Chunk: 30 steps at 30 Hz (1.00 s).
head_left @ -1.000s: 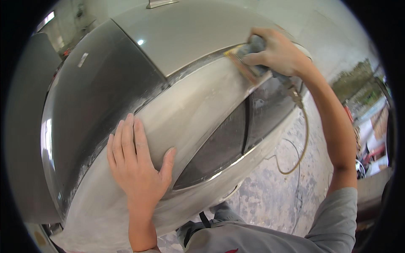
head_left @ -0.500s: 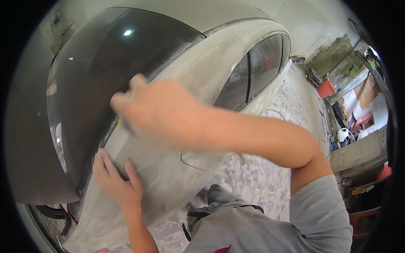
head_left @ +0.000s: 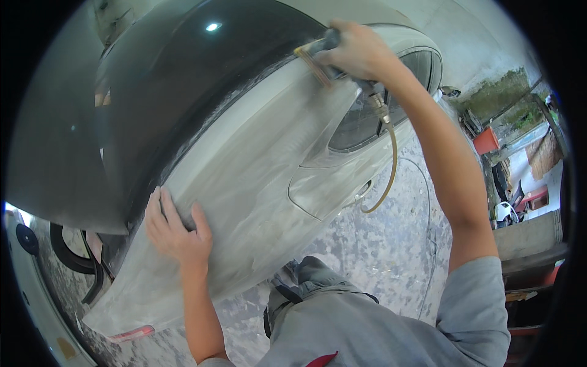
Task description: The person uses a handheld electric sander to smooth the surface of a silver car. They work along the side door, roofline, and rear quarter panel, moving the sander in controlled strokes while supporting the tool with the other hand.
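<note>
A pale, dust-covered car body fills the middle, its rear quarter panel dull and streaky. My right hand is wrapped round an air sander, dark with a yellowish pad edge. The sander rests at the roof pillar between the dark rear window and the side window. A yellowish air hose hangs from its metal fitting. My left hand lies flat on the panel near the lower corner of the rear window, fingers spread and holding nothing.
A thin dark hose trails over the dusty, mottled floor. At the right stand an orange bucket and a low concrete wall. Black curved parts lie beyond the car's rear at the left.
My right hand has swept the sander away from me and to the right, up along the pillar. My left hand stays on the panel. The view has shifted slightly.
</note>
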{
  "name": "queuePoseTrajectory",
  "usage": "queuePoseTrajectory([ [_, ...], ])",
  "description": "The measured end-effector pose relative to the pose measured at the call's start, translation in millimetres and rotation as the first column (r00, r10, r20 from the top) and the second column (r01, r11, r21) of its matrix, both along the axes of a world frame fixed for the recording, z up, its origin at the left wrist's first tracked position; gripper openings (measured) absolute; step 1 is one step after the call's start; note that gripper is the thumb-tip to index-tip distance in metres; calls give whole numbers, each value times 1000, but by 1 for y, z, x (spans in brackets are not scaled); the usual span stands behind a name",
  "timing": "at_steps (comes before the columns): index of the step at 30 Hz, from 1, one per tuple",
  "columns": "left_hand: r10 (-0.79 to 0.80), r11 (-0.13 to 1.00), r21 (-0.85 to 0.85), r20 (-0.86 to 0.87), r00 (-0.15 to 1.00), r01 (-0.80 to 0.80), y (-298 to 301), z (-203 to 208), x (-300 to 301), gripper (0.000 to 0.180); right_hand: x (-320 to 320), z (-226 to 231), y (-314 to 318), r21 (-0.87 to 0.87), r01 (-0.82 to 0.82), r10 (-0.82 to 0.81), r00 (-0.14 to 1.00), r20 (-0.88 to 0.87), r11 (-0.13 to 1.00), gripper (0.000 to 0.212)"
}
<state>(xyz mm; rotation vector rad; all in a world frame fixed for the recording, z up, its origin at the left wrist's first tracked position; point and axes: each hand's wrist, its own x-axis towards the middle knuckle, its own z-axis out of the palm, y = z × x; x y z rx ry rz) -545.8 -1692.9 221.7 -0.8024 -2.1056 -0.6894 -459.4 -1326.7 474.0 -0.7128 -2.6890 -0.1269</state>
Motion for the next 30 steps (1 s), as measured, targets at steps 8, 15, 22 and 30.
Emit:
queuePoseTrajectory([
  [8, -41, 999, 6, 36, 999, 40, -1, -4, -4, 61, 2, -76, -129, -28, -263, 258, 959, -116, 964, 60],
  [15, -43, 999, -11, 33, 999, 43, -3, -2, -3, 59, 16, -95, -134, -91, -368, 354, 925, -139, 925, 53],
  [22, 32, 999, -18, 4, 999, -32, 6, -2, -2, 57, 32, -34, 46, -107, 106, -127, 968, -218, 989, 70],
  [30, -6, 998, -66, -51, 999, 2, 44, 19, 6, 51, 46, -49, 50, -58, 121, -134, 910, -392, 991, 64],
])
